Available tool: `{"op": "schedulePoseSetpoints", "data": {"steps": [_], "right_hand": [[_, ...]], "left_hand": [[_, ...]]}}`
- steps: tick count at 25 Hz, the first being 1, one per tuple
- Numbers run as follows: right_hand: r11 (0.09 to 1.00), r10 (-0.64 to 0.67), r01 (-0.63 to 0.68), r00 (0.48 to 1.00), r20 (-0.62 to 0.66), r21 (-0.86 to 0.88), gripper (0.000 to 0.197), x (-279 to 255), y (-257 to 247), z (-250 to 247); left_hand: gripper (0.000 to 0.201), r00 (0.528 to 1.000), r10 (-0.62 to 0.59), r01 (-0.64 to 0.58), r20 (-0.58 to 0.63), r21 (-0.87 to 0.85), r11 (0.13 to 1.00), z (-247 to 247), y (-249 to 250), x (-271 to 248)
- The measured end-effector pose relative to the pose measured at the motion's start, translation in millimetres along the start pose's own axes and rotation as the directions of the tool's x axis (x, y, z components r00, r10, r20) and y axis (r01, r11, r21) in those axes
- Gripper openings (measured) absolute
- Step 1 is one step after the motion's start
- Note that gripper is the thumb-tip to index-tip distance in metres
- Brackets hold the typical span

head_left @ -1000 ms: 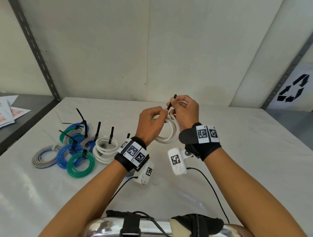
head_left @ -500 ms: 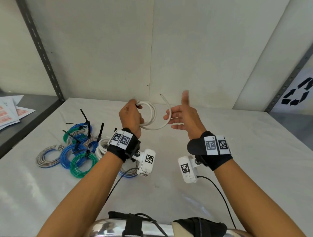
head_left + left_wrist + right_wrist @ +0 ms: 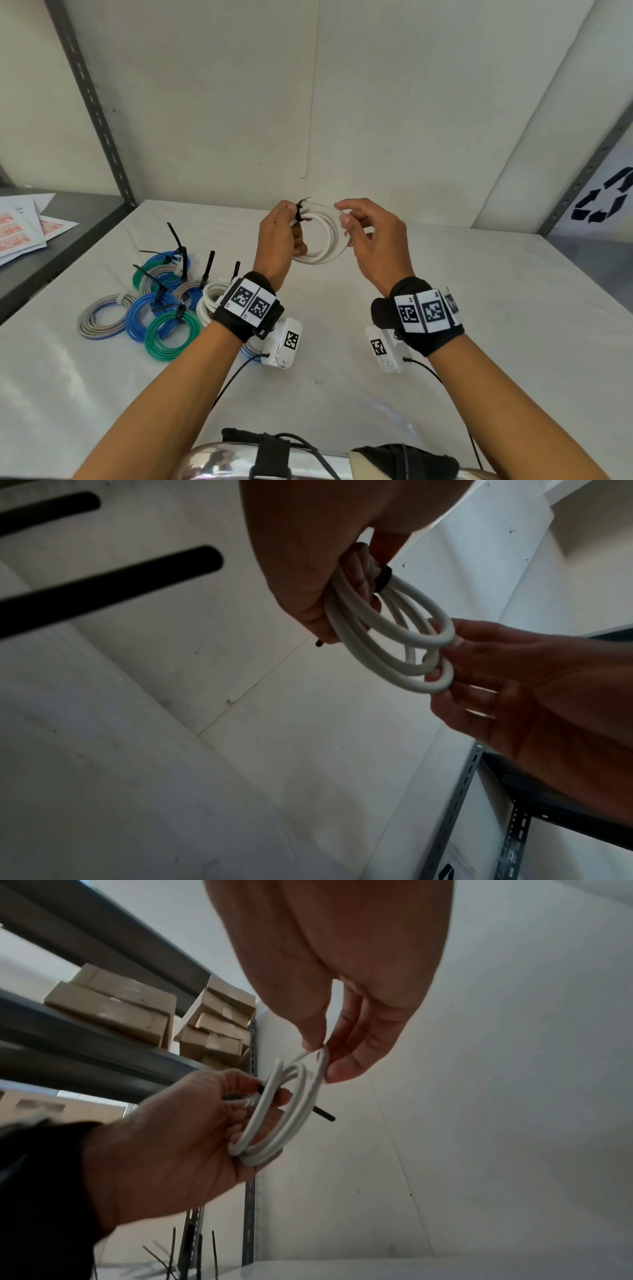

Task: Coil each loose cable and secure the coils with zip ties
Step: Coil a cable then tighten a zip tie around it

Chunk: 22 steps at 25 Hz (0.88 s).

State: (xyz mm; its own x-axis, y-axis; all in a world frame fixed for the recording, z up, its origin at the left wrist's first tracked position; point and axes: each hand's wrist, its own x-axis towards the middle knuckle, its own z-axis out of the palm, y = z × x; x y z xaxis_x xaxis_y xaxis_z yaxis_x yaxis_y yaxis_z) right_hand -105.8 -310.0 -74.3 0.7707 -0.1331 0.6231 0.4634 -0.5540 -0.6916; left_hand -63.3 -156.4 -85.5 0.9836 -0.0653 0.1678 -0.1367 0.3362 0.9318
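Note:
A white cable coil [image 3: 325, 240] is held in the air above the table's far middle. My left hand [image 3: 294, 222] grips its left side, where a black zip tie [image 3: 298, 215] wraps the loops. The left wrist view shows the same zip tie [image 3: 383, 578] as a band round the coil [image 3: 394, 653]. My right hand [image 3: 346, 219] pinches the coil's upper right between thumb and fingertips. In the right wrist view these fingers [image 3: 339, 1066] pinch the top of the coil [image 3: 291, 1110], and the zip tie's tail [image 3: 323, 1114] sticks out to the right.
Several tied coils [image 3: 164, 308] in blue, green, grey and white lie on the white table [image 3: 479, 342] at the left, their black zip-tie tails standing up. Papers [image 3: 24, 226] lie on a dark side shelf. Metal uprights [image 3: 92, 102] flank the bay.
My right hand let go of the zip-tie tail and opened while a cable end sprang out. Now it pinches the coil's right side again. Both hands sit slightly higher.

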Motion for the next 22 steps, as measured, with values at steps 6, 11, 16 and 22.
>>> {"op": "schedulePoseSetpoints", "data": {"steps": [6, 11, 16, 22], "right_hand": [[0.996, -0.047, 0.046, 0.999, -0.015, -0.078, 0.023, 0.0, 6.1, 3.1], [0.996, -0.051, 0.051, 0.999, -0.005, -0.074, 0.026, -0.7, 1.4, -0.3], [1.0, -0.025, 0.024, 0.999, -0.028, -0.015, 0.024, -1.8, -1.3, -2.1], [1.0, -0.012, 0.012, 1.0, -0.019, 0.017, 0.024, -4.0, -2.2, 0.0]], "left_hand": [[0.045, 0.986, 0.136, -0.146, 0.098, 0.109, 0.983, -4.6, 6.4, 0.3], [0.043, 0.976, 0.194, -0.209, 0.102, 0.158, 0.965, -6.4, 3.7, 2.0], [0.024, 0.97, 0.223, -0.237, 0.097, 0.161, 0.958, -4.9, 4.2, 3.6], [0.021, 0.96, 0.245, -0.271, 0.139, 0.224, 0.936, -7.8, 4.1, 2.7]]}}
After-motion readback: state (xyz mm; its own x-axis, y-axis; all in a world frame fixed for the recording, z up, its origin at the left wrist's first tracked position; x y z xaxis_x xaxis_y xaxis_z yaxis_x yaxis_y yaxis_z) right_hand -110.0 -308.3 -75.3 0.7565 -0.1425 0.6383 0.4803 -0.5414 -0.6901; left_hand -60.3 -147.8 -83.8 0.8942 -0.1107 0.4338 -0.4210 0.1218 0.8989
